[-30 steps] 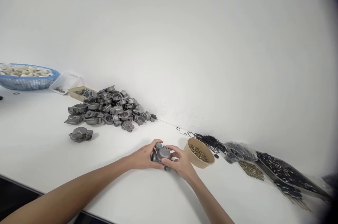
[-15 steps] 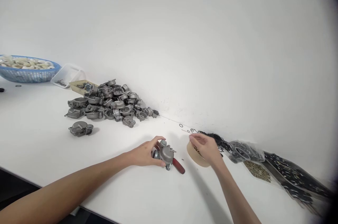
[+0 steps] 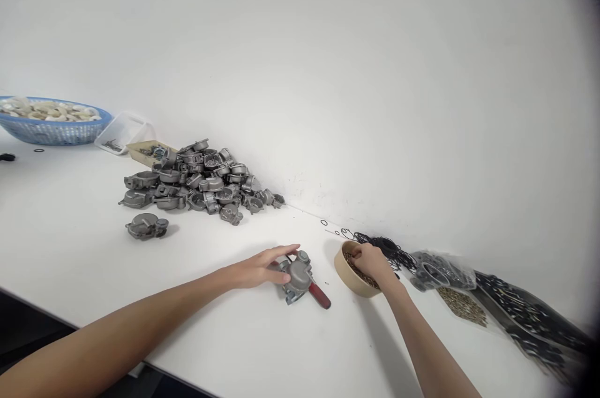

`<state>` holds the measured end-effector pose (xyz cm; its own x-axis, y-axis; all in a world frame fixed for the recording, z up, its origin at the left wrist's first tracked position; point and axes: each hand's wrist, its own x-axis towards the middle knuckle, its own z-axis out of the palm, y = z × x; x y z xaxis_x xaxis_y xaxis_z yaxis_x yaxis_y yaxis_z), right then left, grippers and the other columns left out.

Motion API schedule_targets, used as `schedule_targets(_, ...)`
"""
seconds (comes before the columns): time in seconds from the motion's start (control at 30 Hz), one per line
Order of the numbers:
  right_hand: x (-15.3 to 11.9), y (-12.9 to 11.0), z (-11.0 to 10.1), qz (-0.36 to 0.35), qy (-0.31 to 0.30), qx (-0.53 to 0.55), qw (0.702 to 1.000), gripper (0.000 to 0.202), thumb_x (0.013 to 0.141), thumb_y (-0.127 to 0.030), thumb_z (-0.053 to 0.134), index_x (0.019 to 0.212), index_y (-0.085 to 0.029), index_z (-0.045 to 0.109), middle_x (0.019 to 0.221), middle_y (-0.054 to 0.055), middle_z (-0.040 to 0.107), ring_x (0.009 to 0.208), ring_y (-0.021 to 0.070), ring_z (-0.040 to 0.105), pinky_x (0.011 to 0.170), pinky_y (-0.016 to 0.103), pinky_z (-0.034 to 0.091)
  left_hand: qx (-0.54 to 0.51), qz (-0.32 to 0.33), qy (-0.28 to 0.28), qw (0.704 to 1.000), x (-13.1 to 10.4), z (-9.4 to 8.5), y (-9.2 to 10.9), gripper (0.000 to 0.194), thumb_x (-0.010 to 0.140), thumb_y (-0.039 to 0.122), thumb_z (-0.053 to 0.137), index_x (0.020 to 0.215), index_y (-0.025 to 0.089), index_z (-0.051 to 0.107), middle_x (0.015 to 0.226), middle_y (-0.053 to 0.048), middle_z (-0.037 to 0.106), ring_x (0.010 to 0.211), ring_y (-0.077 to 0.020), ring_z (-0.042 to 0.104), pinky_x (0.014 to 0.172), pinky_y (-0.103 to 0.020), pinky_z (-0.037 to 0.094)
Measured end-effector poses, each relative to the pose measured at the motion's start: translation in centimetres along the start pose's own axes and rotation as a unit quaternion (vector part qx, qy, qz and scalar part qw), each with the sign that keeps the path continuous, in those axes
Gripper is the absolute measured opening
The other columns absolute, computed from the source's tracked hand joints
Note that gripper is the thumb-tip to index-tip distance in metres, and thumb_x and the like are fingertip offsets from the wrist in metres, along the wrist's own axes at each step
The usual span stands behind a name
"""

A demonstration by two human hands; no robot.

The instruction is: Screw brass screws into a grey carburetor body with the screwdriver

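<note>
My left hand (image 3: 260,270) is wrapped round a grey metal carburetor (image 3: 299,276) on the white table, its thumb across the body and its fingers along the far side. A red handle (image 3: 319,295), of a tool otherwise hidden, pokes out from beside the carburetor toward the right. My right hand (image 3: 372,262) reaches down into a round tan bowl (image 3: 356,286) of small brassy metal parts. Its fingers are bent together among those parts, and their tips are hidden. I cannot make out what they pinch.
Many carburetor bodies (image 3: 210,183) are heaped at the back left, with a single one (image 3: 146,227) in front. Beyond stand a white tub (image 3: 122,130) and a blue basket (image 3: 56,130). Black rubber rings (image 3: 387,248) and plastic bags of parts (image 3: 462,305) lie along the wall at right.
My right hand has gone from above the bowl's rim down into it. The carburetor has turned under my left hand, and the thumb now lies on its body.
</note>
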<state>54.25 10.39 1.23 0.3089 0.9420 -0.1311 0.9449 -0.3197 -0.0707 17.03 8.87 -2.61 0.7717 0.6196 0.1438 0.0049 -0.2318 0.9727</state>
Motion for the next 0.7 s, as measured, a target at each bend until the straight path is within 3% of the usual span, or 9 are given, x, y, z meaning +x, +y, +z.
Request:
schedule_targets(0.37, 0.5, 1.8, 0.4, -0.069, 0.017, -0.004, 0.997, 0.031, 0.099, -0.036, 0.063, 0.121, -0.015, 0.064, 0.121, 0.009, 0.066, 0.104, 0.0218, 0.067, 0.090, 0.041, 0.059, -0.010, 0.003, 0.074, 0.997, 0.1, -0.4, 0.9, 0.059, 0.098, 0.049, 0.056, 0.153, 0.033, 0.044, 0.152, -0.010, 0.049, 0.132, -0.0314, 0.051, 0.114, -0.049, 0.033)
schedule_targets(0.7, -1.2, 1.6, -0.9, -0.117, 0.099, 0.033, 0.988, 0.025, 0.099, -0.037, 0.063, 0.110, -0.015, 0.067, 0.109, 0.006, 0.070, 0.092, 0.0173, 0.069, 0.083, 0.036, 0.060, 0.000, 0.012, 0.110, 0.994, 0.4, -0.1, 0.9, 0.049, 0.099, 0.042, 0.053, 0.148, 0.033, 0.050, 0.144, -0.010, 0.056, 0.126, -0.0280, 0.057, 0.108, -0.046, 0.038)
